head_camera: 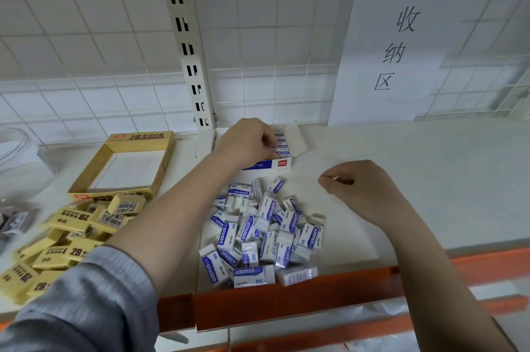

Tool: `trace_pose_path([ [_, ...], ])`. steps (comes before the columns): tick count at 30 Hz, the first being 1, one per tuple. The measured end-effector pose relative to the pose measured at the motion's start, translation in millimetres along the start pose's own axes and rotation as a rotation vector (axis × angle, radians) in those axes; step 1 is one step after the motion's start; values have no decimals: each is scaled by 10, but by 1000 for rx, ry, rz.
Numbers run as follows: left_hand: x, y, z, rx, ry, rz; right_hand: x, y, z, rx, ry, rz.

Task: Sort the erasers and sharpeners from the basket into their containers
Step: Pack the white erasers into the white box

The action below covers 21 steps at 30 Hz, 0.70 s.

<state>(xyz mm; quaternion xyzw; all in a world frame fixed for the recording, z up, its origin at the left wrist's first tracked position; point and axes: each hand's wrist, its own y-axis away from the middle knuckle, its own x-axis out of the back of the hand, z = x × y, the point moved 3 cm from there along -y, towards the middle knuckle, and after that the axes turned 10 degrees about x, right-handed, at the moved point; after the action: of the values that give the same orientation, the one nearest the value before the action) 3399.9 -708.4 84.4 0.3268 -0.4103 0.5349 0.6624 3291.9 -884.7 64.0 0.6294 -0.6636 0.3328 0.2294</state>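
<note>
Erasers lie in two loose heaps on the white shelf (430,179), and the step in hand looks like packing the blue-and-white ones into their carton. Far left, the yellow erasers (66,237) are piled, marked "2B", with barcodes showing; behind them stands their yellow box (126,163), empty, its rim printed "2B" beside Chinese characters too small to read. The left hand (246,142) reaches over the white box (269,163), its fingers (268,140) curled down onto a row of erasers standing inside; whether they pinch one or only press it into place I cannot tell. That box carries a red "deli" logo and "CLASSIC". In front of it lies the white heap (263,234), sleeves reading "ERASER". The right hand (358,191) hovers beside the heap, loosely curled, seemingly holding nothing. Next, I judge, another eraser must be picked and slotted upright. On the wall, a paper sign (398,47) reads "收纳区".
</note>
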Motion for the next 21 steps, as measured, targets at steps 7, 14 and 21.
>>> trace_pose_path([
  [7,92,85,-137,19,169,32,-31,50,-89,36,-51,-80],
  [14,279,325,-278,41,173,126,-201,72,-271,12,-5,-337],
  [21,309,549,-334,33,166,129,-280,37,-358,0,-7,-408],
])
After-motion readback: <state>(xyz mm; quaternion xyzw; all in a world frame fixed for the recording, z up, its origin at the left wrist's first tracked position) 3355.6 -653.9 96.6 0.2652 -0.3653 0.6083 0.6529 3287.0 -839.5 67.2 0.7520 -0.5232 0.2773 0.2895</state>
